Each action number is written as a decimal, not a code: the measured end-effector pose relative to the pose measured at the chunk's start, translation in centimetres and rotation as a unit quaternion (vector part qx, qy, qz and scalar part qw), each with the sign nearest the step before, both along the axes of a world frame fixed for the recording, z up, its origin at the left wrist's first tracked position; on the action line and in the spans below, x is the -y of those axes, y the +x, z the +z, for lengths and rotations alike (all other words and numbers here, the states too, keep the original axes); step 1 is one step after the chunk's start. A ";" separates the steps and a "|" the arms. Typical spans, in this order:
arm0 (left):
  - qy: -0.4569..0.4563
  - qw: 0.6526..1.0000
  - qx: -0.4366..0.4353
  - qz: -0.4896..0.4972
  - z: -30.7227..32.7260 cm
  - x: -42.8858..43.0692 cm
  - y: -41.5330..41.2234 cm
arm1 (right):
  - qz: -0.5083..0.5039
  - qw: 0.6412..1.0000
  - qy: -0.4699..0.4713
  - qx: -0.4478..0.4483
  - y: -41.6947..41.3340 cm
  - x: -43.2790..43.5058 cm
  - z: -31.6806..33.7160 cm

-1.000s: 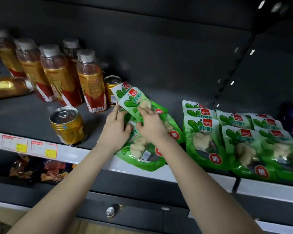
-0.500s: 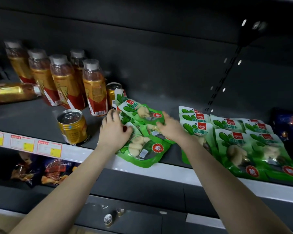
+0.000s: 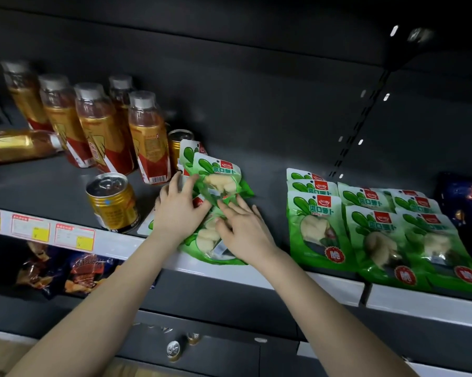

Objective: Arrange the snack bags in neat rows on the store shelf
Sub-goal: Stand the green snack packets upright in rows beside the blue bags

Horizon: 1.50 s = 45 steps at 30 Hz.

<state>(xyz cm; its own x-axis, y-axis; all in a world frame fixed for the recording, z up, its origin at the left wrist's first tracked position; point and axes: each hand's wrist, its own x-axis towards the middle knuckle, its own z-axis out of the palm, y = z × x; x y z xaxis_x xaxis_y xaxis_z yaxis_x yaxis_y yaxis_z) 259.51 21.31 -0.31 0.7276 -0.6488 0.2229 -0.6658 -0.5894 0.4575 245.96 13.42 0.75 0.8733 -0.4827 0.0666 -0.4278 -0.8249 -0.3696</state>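
- Head view: a dark store shelf [image 3: 52, 186], seen from above and in front. All places here are given from the gold can [image 3: 112, 202] standing near the shelf's front edge.
- Just right of the can lies a loose pile of green snack bags [image 3: 215, 248], overlapping and crooked, reaching from the shelf's front lip back toward the rear wall.
- The left hand [image 3: 179, 213] lies on the pile's near-can side, fingers spread and lightly curled, steadying the bags rather than gripping one.
- The right hand [image 3: 243, 229], further right of the can, presses flat on the pile with fingers spread wide; it holds nothing.
- The top bag [image 3: 220, 178] sits behind both hands, tilted, its lower edge at the fingertips.
- Half a second ago the right hand reached out toward the neat rows; now it has returned to the pile, and the top bag has swung more upright.
- This suggests the pile is being squared up, not yet moved; the task looks partly done.
- Far right of the can, well apart from the pile, tidy rows of bags [image 3: 371, 227] already lie in order.
- Behind the can stand bottles [image 3: 147, 137].
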 end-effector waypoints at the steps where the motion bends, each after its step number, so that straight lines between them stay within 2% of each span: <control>1: 0.001 1.000 0.001 0.001 0.0 0.0 0.0 | 0.009 1.000 0.005 0.006 -0.1 0.0 -0.1; 3: -0.009 1.000 0.011 0.006 0.2 -0.2 0.0 | 0.013 0.999 0.028 0.029 -0.3 0.2 -0.2; 5: -0.028 0.999 0.039 0.005 0.3 -0.3 -0.2 | -0.018 0.990 0.089 0.106 -0.5 0.7 -0.1; 8: -0.041 0.994 0.089 -0.042 0.3 -0.6 -0.3 | -0.111 0.933 0.217 0.266 -1.1 1.4 0.8; 10: -0.045 0.991 0.095 -0.078 0.4 -0.7 -0.4 | -0.153 0.896 0.271 0.318 -1.3 2.1 1.8; 12: -0.056 0.990 0.094 -0.085 0.6 -0.9 -0.7 | -0.166 0.872 0.300 0.350 -1.6 2.8 2.9; 16: -0.088 0.991 0.057 -0.083 1.3 -1.1 -0.5 | -0.191 0.860 0.296 0.368 -2.5 4.4 5.1; 21: -0.121 0.963 0.025 -0.239 4.1 0.5 -2.5 | -0.139 0.819 0.365 0.420 -3.5 4.1 7.4; 26: -0.220 0.950 -0.099 -0.198 5.9 3.2 -5.3 | -0.033 0.812 0.387 0.435 -4.8 2.3 9.0; 28: -0.258 0.935 -0.181 -0.164 6.3 3.6 -5.6 | -0.025 0.834 0.351 0.425 -5.6 2.7 9.2; 30: -0.279 0.914 -0.256 -0.144 6.2 3.8 -5.7 | -0.079 0.850 0.284 0.436 -6.3 3.6 9.0; 32: -0.301 0.887 -0.326 -0.128 6.2 3.7 -6.0 | -0.164 0.850 0.242 0.439 -7.0 4.6 8.4; 35: -0.315 0.841 -0.427 -0.109 6.3 3.5 -6.4 | -0.216 0.871 0.274 0.346 -7.5 5.5 7.0; 37: -0.300 0.836 -0.445 -0.115 6.5 3.4 -6.7 | -0.205 0.888 0.286 0.297 -7.7 5.6 6.4; 41: -0.240 0.860 -0.428 -0.140 6.6 3.3 -7.0 | -0.179 0.895 0.299 0.278 -8.3 6.3 6.9; 43: -0.216 0.868 -0.417 -0.162 6.6 3.4 -7.1 | -0.166 0.905 0.309 0.240 -8.6 6.5 7.2; 45: -0.229 0.877 -0.386 -0.170 6.3 3.6 -6.7 | -0.146 0.909 0.310 0.237 -8.6 6.5 7.2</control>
